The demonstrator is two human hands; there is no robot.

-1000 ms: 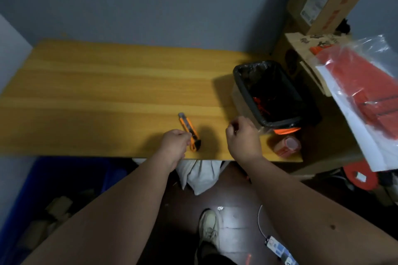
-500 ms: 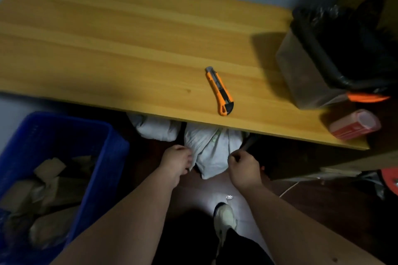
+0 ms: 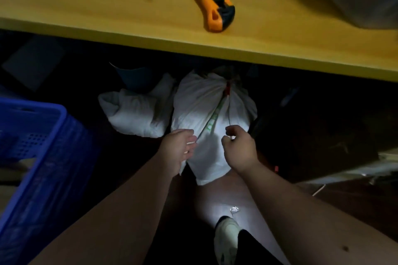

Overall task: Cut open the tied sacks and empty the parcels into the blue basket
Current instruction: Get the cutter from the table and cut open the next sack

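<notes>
Nearest, both hands had reached down under the worktop edge to a white tied sack (image 3: 212, 118) standing on the floor. The left hand (image 3: 177, 150) lay against the sack's left flank with fingers loosely spread, pressing or gathering the cloth; whether it truly gripped could not be told. The right hand (image 3: 240, 148) was curled nearly to a fist on the sack's right side, apparently pinching a fold of fabric.

Left of the hands stood the blue basket (image 3: 41, 146); its contents were cut off by the frame, so what it held could not be told.

Just beyond the hands, the sack's neck was bound with a red tie (image 3: 227, 88), uncut, so its parcels were inside. A second white sack (image 3: 137, 114) lay slumped touching it, beyond the left hand; whether that one was tied or emptied was unclear.

Farthest, up on the worktop (image 3: 107, 6), the orange utility knife (image 3: 210, 3) lay untouched. By this showing, the sack needed lifting out, cutting and emptying.
</notes>
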